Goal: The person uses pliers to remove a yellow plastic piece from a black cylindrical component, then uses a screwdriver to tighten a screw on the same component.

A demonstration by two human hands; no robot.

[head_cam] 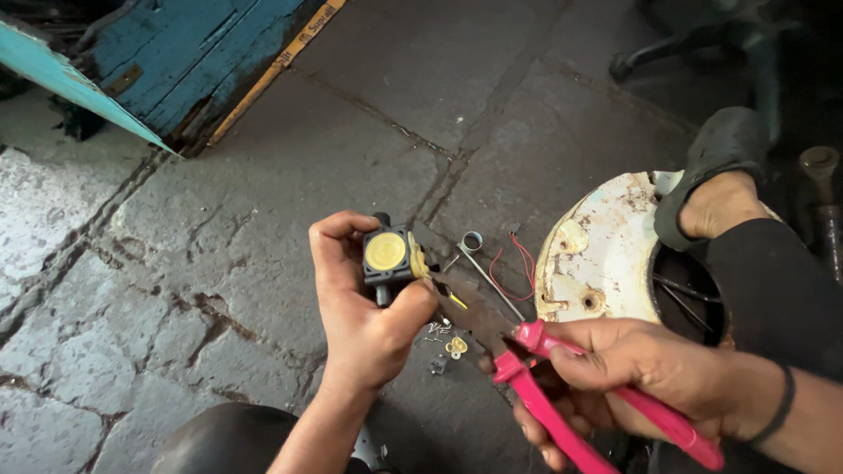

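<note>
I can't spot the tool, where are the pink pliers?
Lower right: the right hand grips the pink pliers, their tips at the black-and-yellow part held by the left hand.

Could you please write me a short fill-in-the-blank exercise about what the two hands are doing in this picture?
1. The right hand grips pliers with handles coloured ____.
2. The left hand holds a small black part with a round ____ face.
3. A foot in a dark sandal rests on a rusty white ____.
4. Small loose pieces lie on the ____ floor.

Missing words: pink; yellow; disc; stone
</note>
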